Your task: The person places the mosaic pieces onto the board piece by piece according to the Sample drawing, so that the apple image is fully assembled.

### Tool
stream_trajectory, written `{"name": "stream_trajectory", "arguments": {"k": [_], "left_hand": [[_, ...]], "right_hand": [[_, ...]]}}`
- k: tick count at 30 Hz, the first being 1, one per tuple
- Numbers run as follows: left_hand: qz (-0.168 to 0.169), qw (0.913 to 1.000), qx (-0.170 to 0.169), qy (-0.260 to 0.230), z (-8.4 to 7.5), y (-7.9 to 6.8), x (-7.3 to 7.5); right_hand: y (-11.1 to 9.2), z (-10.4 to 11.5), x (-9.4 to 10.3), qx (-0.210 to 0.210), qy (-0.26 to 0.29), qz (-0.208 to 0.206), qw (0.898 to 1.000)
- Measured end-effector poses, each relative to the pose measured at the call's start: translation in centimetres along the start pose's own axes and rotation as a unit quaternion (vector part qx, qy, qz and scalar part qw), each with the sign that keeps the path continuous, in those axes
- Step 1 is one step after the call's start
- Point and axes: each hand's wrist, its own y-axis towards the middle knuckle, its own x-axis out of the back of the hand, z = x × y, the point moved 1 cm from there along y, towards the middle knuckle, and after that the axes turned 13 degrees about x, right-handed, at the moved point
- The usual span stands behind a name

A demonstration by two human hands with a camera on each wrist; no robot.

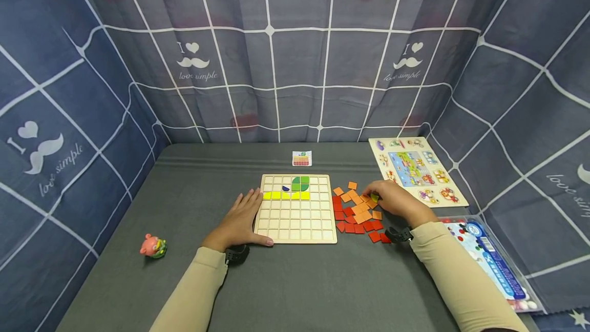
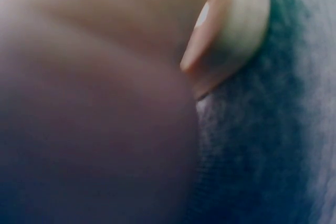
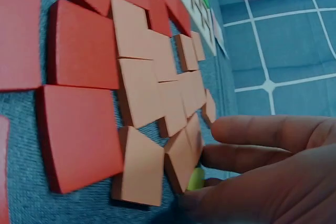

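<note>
At the centre of the head view, a pale cream grid board (image 1: 295, 222) with yellow tiles (image 1: 275, 195) in a row, green tiles (image 1: 296, 187) and one dark blue piece (image 1: 286, 188). Right of centre, orange tiles (image 1: 361, 216) and red tiles (image 1: 338, 207). A yellow-green piece (image 3: 196, 179) shows low in my right-wrist view. My sleeves (image 1: 456, 260) are plain beige, the table (image 1: 276, 291) dark grey. Across the top, a grey-blue curtain (image 1: 299, 55) has white grid lines, hearts and moustaches. Lower left, a pink-and-green toy (image 1: 149, 245).

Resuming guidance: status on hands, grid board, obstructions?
Left hand touching wooden grid board. Right hand pinching yellow-green piece. Board partly filled. Orange tiles, red tiles beside right edge.
</note>
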Motion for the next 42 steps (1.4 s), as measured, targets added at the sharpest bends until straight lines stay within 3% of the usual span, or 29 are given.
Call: {"name": "stream_trajectory", "arguments": {"k": [10,20,33,36,42], "left_hand": [[0.004,1.0000,0.004,0.000,-0.2,-0.1,0.2],[-0.002,1.0000,-0.002,-0.004,0.0,-0.1,0.1],[0.003,1.0000,-0.003,0.000,-0.3,-0.2,0.4],[0.002,1.0000,-0.005,-0.002,-0.4,-0.2,0.4],[0.000,0.9999,-0.008,-0.009,-0.5,-0.2,0.7]], "right_hand": [[0.0,-0.2,-0.3,0.003,-0.027,0.001,1.000],[-0.2,-0.2,-0.4,0.002,-0.038,-0.025,0.999],[0.6,-0.2,-0.6,-0.049,-0.046,-0.026,0.997],[0.8,0.0,-0.6,-0.074,-0.052,-0.037,0.995],[1.7,0.4,-0.7,-0.171,-0.067,-0.039,0.982]]}}
